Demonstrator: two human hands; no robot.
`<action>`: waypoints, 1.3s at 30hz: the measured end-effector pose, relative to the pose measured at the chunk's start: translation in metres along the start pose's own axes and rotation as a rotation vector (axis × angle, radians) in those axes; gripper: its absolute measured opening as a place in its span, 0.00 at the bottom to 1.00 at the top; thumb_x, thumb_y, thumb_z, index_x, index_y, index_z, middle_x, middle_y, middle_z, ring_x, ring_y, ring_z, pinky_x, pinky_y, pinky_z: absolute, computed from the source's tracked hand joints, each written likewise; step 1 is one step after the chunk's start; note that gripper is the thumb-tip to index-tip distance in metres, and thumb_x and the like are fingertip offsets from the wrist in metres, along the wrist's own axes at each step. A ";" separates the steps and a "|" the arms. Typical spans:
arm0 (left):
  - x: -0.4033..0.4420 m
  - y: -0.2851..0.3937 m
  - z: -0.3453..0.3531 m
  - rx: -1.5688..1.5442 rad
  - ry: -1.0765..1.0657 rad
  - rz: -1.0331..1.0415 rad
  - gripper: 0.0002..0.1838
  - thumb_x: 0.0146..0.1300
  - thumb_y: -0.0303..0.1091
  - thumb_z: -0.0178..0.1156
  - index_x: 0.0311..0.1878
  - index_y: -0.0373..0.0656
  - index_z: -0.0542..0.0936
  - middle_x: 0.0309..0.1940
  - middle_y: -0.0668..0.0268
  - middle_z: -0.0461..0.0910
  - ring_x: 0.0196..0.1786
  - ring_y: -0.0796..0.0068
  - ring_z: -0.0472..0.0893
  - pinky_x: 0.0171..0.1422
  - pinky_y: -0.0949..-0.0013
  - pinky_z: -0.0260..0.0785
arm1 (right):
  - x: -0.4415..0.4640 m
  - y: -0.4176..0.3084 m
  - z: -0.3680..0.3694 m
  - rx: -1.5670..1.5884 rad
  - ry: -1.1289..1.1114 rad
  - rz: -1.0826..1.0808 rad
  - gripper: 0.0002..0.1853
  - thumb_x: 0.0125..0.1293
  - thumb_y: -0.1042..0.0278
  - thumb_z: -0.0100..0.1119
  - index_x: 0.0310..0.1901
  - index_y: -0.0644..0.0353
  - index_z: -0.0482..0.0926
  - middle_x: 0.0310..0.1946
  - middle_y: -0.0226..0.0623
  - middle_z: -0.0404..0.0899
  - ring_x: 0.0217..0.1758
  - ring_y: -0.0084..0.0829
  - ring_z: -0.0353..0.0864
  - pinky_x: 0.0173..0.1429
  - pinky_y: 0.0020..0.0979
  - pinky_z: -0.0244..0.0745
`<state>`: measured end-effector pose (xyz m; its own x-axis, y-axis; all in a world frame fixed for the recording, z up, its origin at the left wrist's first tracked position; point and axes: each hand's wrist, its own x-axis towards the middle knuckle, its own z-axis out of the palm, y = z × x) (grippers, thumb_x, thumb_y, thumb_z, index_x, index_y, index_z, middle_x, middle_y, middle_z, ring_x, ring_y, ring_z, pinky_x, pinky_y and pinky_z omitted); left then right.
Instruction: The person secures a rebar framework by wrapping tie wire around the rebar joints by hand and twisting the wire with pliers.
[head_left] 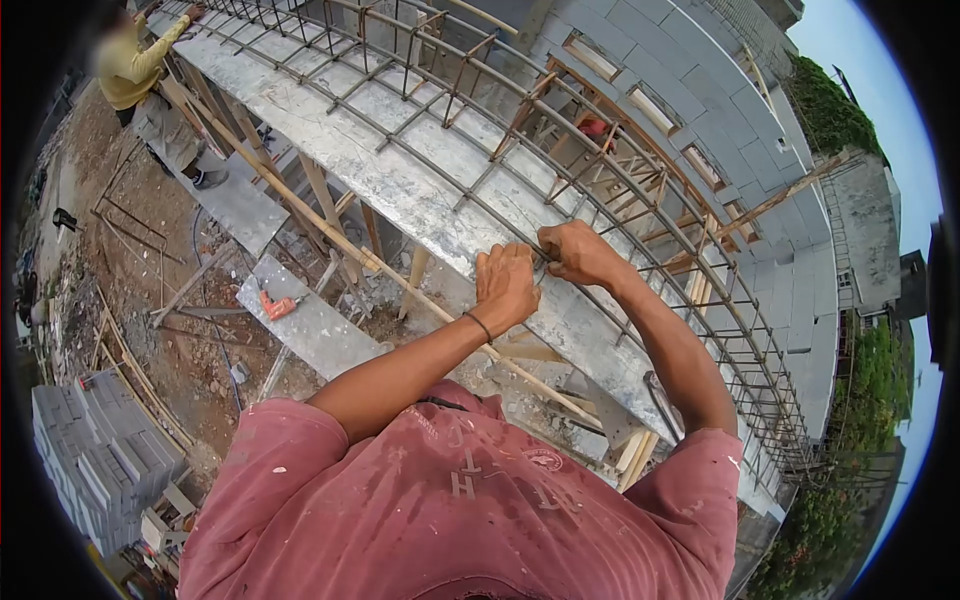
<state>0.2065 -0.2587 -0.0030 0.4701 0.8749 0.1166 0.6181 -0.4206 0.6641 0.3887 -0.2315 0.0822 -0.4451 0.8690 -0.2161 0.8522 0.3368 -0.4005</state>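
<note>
While left hand point(507, 287) and right hand point(582, 252) clasp rebar point(468, 194) by the panel point(350, 150) edge, adjusting seems underway, next needing steady pressure.

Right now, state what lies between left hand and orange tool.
Head view: a bamboo pole and wooden post lie between the left hand and orange tool.

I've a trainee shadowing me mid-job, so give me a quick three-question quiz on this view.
1. What colour is the drill-like tool lying on the grey board?
A) Blue
B) Orange-red
C) Green

2. True or false: the dark wristband is on the right wrist.

3. Fill in: the left hand and right hand are close together beside crossing metal ____.

Key: 1. B. 2. False; the dark wristband is on the left wrist. 3. Bars.
</note>
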 end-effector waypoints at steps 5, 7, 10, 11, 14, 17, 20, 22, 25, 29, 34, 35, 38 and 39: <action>0.001 0.000 -0.002 -0.014 0.010 0.003 0.27 0.54 0.37 0.79 0.55 0.40 0.81 0.53 0.54 0.83 0.61 0.51 0.79 0.63 0.48 0.66 | -0.005 0.000 0.011 -0.084 0.115 -0.068 0.16 0.51 0.75 0.73 0.41 0.65 0.80 0.35 0.54 0.85 0.44 0.62 0.85 0.46 0.56 0.78; 0.002 -0.002 -0.001 -0.019 0.020 0.001 0.26 0.55 0.35 0.78 0.55 0.39 0.80 0.53 0.54 0.83 0.61 0.51 0.79 0.63 0.48 0.66 | -0.009 -0.003 0.018 -0.111 0.132 -0.039 0.15 0.53 0.75 0.71 0.43 0.64 0.80 0.37 0.53 0.85 0.46 0.61 0.85 0.49 0.54 0.79; 0.006 -0.010 0.003 -0.028 0.037 0.022 0.25 0.55 0.32 0.75 0.56 0.39 0.79 0.52 0.53 0.83 0.59 0.50 0.81 0.62 0.48 0.68 | -0.018 -0.006 0.033 -0.170 0.207 -0.019 0.13 0.56 0.75 0.68 0.44 0.63 0.80 0.39 0.48 0.83 0.49 0.56 0.83 0.52 0.51 0.79; 0.009 -0.015 0.004 -0.020 0.053 0.052 0.23 0.56 0.32 0.74 0.54 0.38 0.80 0.50 0.52 0.83 0.56 0.48 0.83 0.59 0.47 0.71 | -0.021 -0.005 0.038 -0.205 0.269 -0.026 0.12 0.58 0.74 0.67 0.44 0.61 0.81 0.39 0.45 0.81 0.49 0.53 0.82 0.53 0.50 0.78; 0.015 -0.025 -0.003 -0.021 0.059 0.127 0.18 0.58 0.31 0.71 0.51 0.38 0.81 0.45 0.51 0.84 0.50 0.45 0.85 0.54 0.46 0.76 | -0.030 0.005 0.058 -0.329 0.392 -0.095 0.09 0.60 0.72 0.67 0.42 0.59 0.81 0.36 0.41 0.77 0.44 0.46 0.79 0.51 0.47 0.77; 0.022 -0.035 -0.007 -0.007 0.053 0.234 0.14 0.60 0.30 0.68 0.48 0.37 0.82 0.41 0.51 0.84 0.45 0.44 0.87 0.50 0.46 0.79 | -0.035 0.010 0.070 -0.412 0.500 -0.158 0.08 0.60 0.72 0.68 0.41 0.59 0.81 0.34 0.38 0.75 0.41 0.42 0.76 0.47 0.44 0.75; 0.035 -0.040 -0.012 0.061 0.039 0.344 0.10 0.62 0.29 0.65 0.45 0.37 0.82 0.39 0.52 0.85 0.43 0.46 0.87 0.49 0.48 0.81 | -0.036 0.003 0.078 -0.440 0.612 -0.143 0.09 0.59 0.73 0.69 0.41 0.59 0.81 0.34 0.37 0.75 0.40 0.40 0.76 0.46 0.42 0.75; 0.038 -0.042 -0.012 0.111 0.027 0.385 0.08 0.63 0.29 0.64 0.44 0.37 0.82 0.39 0.53 0.85 0.43 0.47 0.88 0.48 0.49 0.81 | -0.036 0.001 0.082 -0.459 0.648 -0.137 0.09 0.59 0.74 0.69 0.41 0.60 0.81 0.33 0.37 0.74 0.40 0.39 0.76 0.45 0.41 0.75; 0.042 -0.044 -0.010 0.176 0.049 0.459 0.05 0.64 0.28 0.62 0.41 0.39 0.80 0.37 0.55 0.84 0.41 0.51 0.88 0.46 0.54 0.82 | -0.036 0.001 0.086 -0.500 0.699 -0.137 0.09 0.59 0.74 0.70 0.41 0.61 0.82 0.32 0.36 0.74 0.38 0.39 0.75 0.44 0.40 0.74; 0.045 -0.048 -0.018 0.249 0.182 0.758 0.04 0.62 0.27 0.62 0.38 0.41 0.77 0.34 0.59 0.81 0.38 0.59 0.86 0.44 0.58 0.80 | -0.037 -0.001 0.088 -0.489 0.745 -0.123 0.09 0.59 0.74 0.71 0.40 0.62 0.82 0.32 0.38 0.74 0.38 0.40 0.76 0.44 0.41 0.74; 0.050 -0.050 -0.023 0.276 0.198 0.864 0.05 0.61 0.27 0.62 0.39 0.42 0.77 0.34 0.60 0.80 0.37 0.61 0.84 0.43 0.60 0.78 | -0.042 0.003 0.081 -0.115 0.716 -0.029 0.11 0.58 0.76 0.73 0.41 0.62 0.82 0.34 0.42 0.76 0.40 0.47 0.79 0.46 0.45 0.76; 0.051 -0.050 -0.023 0.276 0.203 0.863 0.05 0.61 0.27 0.61 0.39 0.41 0.77 0.34 0.60 0.80 0.38 0.61 0.84 0.44 0.60 0.78 | -0.044 0.004 0.081 0.033 0.688 0.009 0.12 0.57 0.77 0.74 0.42 0.62 0.82 0.34 0.44 0.77 0.41 0.49 0.80 0.46 0.46 0.77; 0.050 -0.049 -0.022 0.276 0.202 0.853 0.04 0.62 0.27 0.61 0.39 0.42 0.77 0.34 0.60 0.80 0.40 0.61 0.84 0.46 0.59 0.77 | -0.041 0.000 0.079 0.075 0.723 0.002 0.14 0.56 0.79 0.73 0.44 0.63 0.82 0.35 0.45 0.78 0.41 0.51 0.81 0.46 0.47 0.78; 0.049 -0.050 -0.022 0.280 0.195 0.842 0.04 0.62 0.27 0.61 0.39 0.42 0.77 0.34 0.60 0.80 0.41 0.60 0.84 0.48 0.59 0.77 | -0.041 0.000 0.079 0.074 0.719 -0.002 0.14 0.56 0.79 0.73 0.44 0.63 0.82 0.35 0.45 0.78 0.41 0.51 0.81 0.46 0.47 0.78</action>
<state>0.1848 -0.1894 -0.0142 0.7364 0.2658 0.6222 0.2604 -0.9601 0.1020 0.3853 -0.2959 0.0209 -0.1334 0.9004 0.4141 0.8194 0.3352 -0.4649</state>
